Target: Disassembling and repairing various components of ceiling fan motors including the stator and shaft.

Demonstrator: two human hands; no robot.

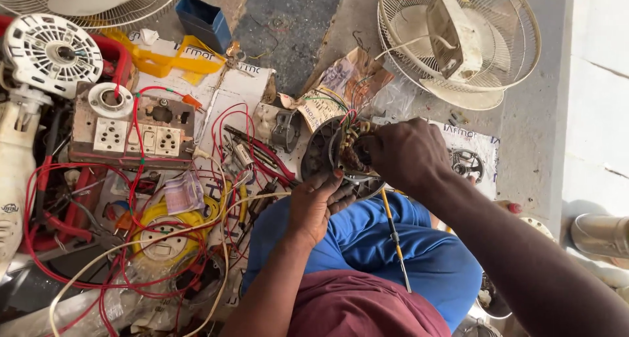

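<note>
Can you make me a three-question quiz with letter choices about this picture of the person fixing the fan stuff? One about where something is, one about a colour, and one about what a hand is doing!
1. Where does the screwdriver lie?
A. across the person's lap
B. inside the fan cage
C. on the switch board

2. What colour are most of the loose wires on the left?
A. green
B. red
C. black

3. What is the right hand doing?
A. resting flat on the floor
B. holding the blue box
C. gripping the fan motor

Answers:
1 A, it rests on the blue trousers.
2 B, red loops spread over the clutter.
3 C, its fingers close on the round motor, which the left hand supports from below.
</note>
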